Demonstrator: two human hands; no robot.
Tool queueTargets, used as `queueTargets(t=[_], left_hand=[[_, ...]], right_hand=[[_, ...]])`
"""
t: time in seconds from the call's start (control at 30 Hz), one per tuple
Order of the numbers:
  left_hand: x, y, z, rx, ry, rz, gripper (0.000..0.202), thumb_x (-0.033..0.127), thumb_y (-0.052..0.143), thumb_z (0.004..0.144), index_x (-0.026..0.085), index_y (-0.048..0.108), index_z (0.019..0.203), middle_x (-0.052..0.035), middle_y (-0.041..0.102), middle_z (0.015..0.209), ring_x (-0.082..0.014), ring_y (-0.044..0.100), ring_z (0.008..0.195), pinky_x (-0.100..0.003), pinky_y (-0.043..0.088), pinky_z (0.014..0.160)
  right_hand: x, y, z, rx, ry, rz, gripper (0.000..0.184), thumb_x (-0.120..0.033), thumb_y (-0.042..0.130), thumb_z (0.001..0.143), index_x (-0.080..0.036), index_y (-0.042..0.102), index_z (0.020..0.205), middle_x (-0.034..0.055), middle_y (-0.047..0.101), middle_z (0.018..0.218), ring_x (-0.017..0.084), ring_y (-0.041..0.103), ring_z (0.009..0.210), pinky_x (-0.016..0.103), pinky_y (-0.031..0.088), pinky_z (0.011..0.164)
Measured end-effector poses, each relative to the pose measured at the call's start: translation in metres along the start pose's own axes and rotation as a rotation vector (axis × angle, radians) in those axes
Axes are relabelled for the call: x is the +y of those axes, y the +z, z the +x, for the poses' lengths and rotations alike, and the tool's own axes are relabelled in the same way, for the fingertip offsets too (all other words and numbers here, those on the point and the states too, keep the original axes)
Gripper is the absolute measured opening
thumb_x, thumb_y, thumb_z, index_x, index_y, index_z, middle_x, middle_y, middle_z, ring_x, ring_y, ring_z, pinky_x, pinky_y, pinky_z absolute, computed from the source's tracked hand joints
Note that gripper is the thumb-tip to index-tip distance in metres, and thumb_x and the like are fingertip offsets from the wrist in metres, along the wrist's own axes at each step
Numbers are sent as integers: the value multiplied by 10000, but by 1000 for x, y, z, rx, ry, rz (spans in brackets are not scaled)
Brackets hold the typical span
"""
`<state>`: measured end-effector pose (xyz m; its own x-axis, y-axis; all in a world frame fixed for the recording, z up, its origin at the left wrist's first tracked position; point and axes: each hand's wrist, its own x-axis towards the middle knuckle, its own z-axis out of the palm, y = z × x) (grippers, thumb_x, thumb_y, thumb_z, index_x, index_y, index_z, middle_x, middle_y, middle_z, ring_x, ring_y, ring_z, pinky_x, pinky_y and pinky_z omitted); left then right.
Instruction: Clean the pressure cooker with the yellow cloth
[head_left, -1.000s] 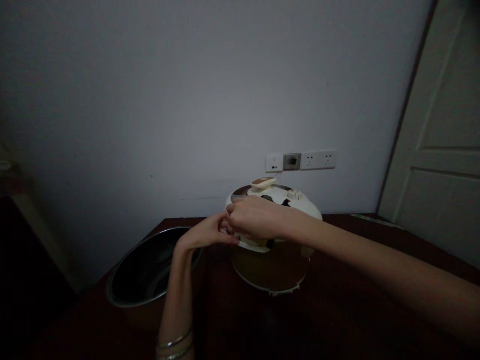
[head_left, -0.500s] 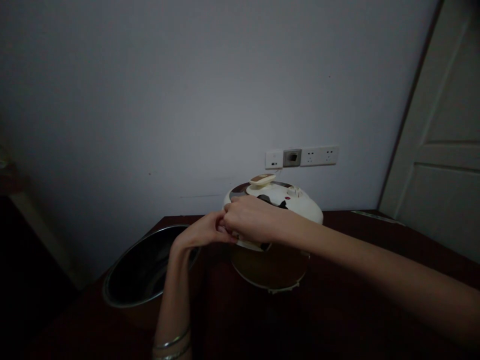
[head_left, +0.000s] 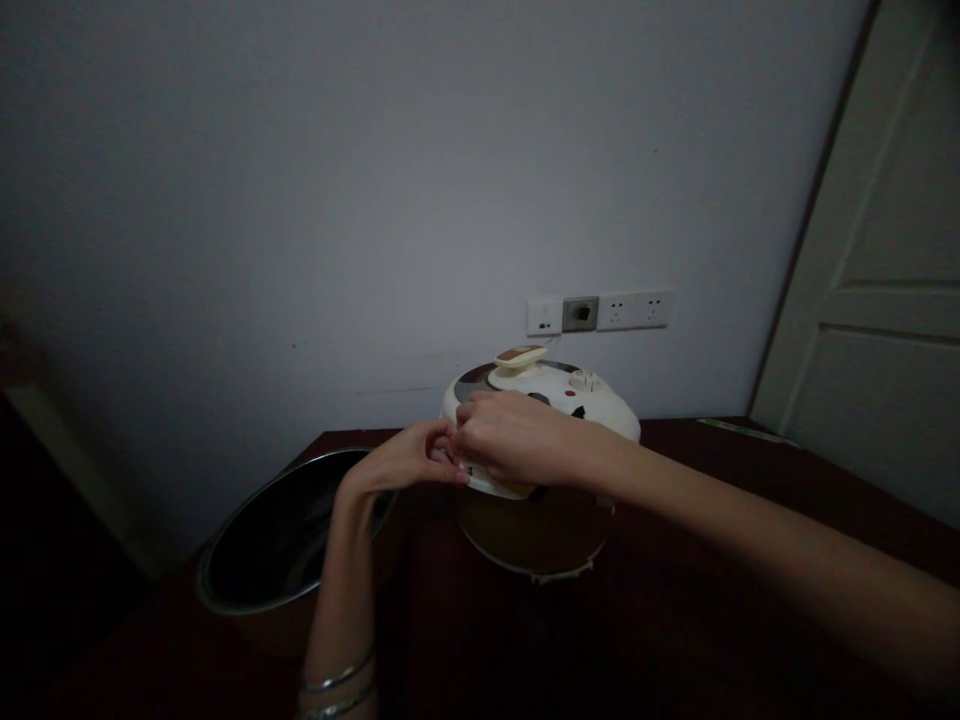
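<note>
A white pressure-cooker lid (head_left: 559, 385) with a cream handle knob and a small valve sits on a brown cooker body (head_left: 534, 530), on top of it. My right hand (head_left: 514, 437) reaches across and grips the lid's front rim, its fingers curled over the top. My left hand (head_left: 409, 458) meets it at the front left of the rim, with its fingertips tucked behind the right hand's fingers. Much of the rim is hidden by my hands. Thin bangles (head_left: 337, 690) circle my left wrist.
A large steel pot (head_left: 289, 530) with a dark inside leans tilted on the dark wooden table (head_left: 480, 620), left of the cooker. A wall socket strip (head_left: 600, 312) sits just behind the lid. A pale door (head_left: 862, 230) stands at the right.
My view has shifted slightly, so the scene sits a little lower and further left. Both hands stay on the lid's front rim, with no clear shift in their grip.
</note>
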<state>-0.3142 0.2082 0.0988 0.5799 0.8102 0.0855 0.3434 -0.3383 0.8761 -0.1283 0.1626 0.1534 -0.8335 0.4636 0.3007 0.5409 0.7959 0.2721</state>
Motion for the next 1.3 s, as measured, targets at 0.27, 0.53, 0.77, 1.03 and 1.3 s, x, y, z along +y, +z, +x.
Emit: queueTargets(t=[0.27, 0.53, 0.77, 1.03, 1.3], left_hand=[[-4, -12, -1, 171, 54, -89, 217, 231, 742, 601, 162, 644, 782, -75, 667, 770, -170, 636, 707, -276, 500, 630], [-38, -4, 63, 1062, 17, -292, 209, 333, 597, 689, 164, 610, 811, -64, 633, 828, -165, 596, 728, -235, 439, 574], [-53, 13, 97, 881, 37, -596, 262, 428, 531, 673, 169, 564, 666, 21, 546, 573, -114, 470, 499, -225, 375, 475], [-45, 24, 99, 869, 94, -757, 274, 417, 598, 585, 152, 567, 648, 45, 548, 533, -89, 454, 461, -204, 352, 440], [-42, 29, 99, 957, 49, -706, 264, 405, 593, 596, 148, 568, 648, 51, 509, 531, -87, 416, 461, -215, 343, 451]], right_hand=[[16, -17, -60, 34, 127, 263, 137, -172, 579, 794, -180, 702, 735, 44, 655, 765, 133, 550, 662, 268, 377, 609], [69, 44, -153, 695, 1054, 691, 437, -452, 570, 770, -169, 627, 1098, 78, 658, 886, 185, 596, 683, 300, 465, 561], [51, 96, -167, 689, 1032, 609, 781, -566, 723, 587, -161, 552, 1232, 159, 593, 1123, 314, 587, 1013, 472, 490, 846], [42, 99, -157, 671, 884, 509, 793, -537, 736, 609, -170, 517, 1277, 145, 545, 1281, 311, 520, 1159, 500, 389, 1011], [48, 98, -160, 730, 855, 696, 774, -461, 771, 588, -151, 547, 1260, 136, 603, 1222, 296, 581, 1081, 473, 470, 933]])
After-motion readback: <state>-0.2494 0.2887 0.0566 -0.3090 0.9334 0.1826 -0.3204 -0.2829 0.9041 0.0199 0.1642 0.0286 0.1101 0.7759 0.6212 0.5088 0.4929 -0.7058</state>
